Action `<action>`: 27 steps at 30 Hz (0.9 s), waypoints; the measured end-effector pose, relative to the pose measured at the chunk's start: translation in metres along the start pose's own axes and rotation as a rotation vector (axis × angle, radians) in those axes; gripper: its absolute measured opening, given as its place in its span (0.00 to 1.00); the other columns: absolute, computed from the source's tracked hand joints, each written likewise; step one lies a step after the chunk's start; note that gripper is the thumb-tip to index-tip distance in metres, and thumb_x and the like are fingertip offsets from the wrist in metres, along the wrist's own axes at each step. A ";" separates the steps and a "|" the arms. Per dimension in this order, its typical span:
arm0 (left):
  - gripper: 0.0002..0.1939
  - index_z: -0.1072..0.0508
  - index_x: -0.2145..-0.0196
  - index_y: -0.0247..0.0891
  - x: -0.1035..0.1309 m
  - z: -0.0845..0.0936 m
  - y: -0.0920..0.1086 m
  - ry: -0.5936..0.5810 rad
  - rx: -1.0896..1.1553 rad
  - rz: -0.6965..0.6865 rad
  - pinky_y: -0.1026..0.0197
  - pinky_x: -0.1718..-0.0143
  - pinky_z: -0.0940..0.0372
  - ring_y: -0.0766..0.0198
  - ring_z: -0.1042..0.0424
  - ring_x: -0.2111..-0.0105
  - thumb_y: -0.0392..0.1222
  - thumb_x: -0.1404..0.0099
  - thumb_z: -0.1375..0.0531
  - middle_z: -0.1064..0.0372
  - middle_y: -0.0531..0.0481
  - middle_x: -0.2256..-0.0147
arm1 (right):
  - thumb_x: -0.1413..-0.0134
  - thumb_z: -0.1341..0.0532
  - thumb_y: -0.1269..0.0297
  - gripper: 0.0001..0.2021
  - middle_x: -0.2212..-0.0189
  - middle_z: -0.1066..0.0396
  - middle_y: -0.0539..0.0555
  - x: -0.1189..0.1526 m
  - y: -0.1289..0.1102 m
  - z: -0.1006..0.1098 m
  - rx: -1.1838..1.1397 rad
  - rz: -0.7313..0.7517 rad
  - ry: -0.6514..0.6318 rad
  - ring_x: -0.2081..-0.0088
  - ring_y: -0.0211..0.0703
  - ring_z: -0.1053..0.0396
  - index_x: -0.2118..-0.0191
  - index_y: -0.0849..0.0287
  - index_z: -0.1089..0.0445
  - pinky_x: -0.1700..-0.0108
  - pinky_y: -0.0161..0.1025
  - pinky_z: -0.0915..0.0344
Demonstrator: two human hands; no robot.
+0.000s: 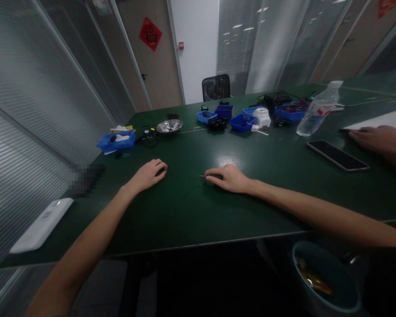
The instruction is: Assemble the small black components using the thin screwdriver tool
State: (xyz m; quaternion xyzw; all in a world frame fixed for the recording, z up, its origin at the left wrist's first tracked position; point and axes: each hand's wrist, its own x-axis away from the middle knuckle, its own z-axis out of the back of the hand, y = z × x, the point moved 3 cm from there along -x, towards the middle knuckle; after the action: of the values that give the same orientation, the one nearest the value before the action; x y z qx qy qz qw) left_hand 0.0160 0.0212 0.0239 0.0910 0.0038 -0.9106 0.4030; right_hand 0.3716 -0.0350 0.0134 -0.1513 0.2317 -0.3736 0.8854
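Note:
My right hand (pixel 229 177) rests over the green table (pixel 185 211), thumb and fingertips pinched on a thin metal pin (pixel 202 176) that points left. To its left, my left hand (pixel 151 173) lies on the table with its fingers curved and a gap between thumb and forefinger; I see nothing in it. The two hands are apart, with bare tabletop between them.
Behind the hands are a metal bowl (pixel 169 127), a blue basket (pixel 118 141) and a blue tray (pixel 242 123). At right stand a water bottle (pixel 320 109), a phone (pixel 337 155) and another person's hand (pixel 379 138). A bin (pixel 326 277) sits below the edge.

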 end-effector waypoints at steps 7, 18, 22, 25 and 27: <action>0.19 0.26 0.51 0.42 0.043 -0.001 -0.122 0.004 -0.227 0.463 0.49 0.52 0.31 0.46 0.28 0.50 0.53 0.24 0.51 0.29 0.39 0.51 | 0.25 0.45 0.47 0.24 0.77 0.27 0.49 0.000 0.001 -0.001 0.011 0.014 -0.013 0.78 0.36 0.36 0.42 0.58 0.21 0.69 0.37 0.44; 0.15 0.25 0.51 0.43 0.101 0.007 -0.211 -0.021 -0.174 0.701 0.48 0.43 0.33 0.45 0.26 0.46 0.46 0.28 0.49 0.26 0.39 0.45 | 0.25 0.46 0.47 0.24 0.76 0.27 0.49 0.000 -0.002 0.001 -0.004 0.027 -0.018 0.78 0.37 0.36 0.43 0.58 0.22 0.68 0.37 0.44; 0.17 0.27 0.46 0.43 0.102 0.009 -0.210 -0.014 -0.138 0.807 0.49 0.45 0.33 0.46 0.26 0.47 0.46 0.29 0.47 0.24 0.39 0.48 | 0.25 0.46 0.47 0.24 0.76 0.26 0.50 0.000 -0.002 0.001 0.003 0.023 -0.024 0.77 0.37 0.35 0.42 0.58 0.22 0.68 0.37 0.44; 0.22 0.31 0.40 0.41 0.102 0.013 -0.208 -0.018 -0.136 0.926 0.46 0.46 0.33 0.44 0.26 0.48 0.45 0.30 0.44 0.24 0.38 0.48 | 0.25 0.46 0.47 0.24 0.76 0.26 0.50 0.001 -0.002 0.001 0.005 0.021 -0.028 0.77 0.37 0.36 0.42 0.58 0.22 0.68 0.38 0.44; 0.24 0.32 0.39 0.38 0.102 0.018 -0.206 -0.012 -0.151 0.982 0.40 0.44 0.36 0.40 0.28 0.46 0.45 0.31 0.43 0.26 0.34 0.45 | 0.25 0.46 0.47 0.24 0.76 0.27 0.50 0.001 -0.002 0.001 0.000 0.019 -0.028 0.77 0.37 0.36 0.42 0.57 0.22 0.68 0.38 0.45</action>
State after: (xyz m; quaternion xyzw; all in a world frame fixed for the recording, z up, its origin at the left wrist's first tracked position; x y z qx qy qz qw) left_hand -0.2055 0.0842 0.0102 0.0472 0.0243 -0.6110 0.7899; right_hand 0.3712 -0.0372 0.0151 -0.1542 0.2206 -0.3630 0.8921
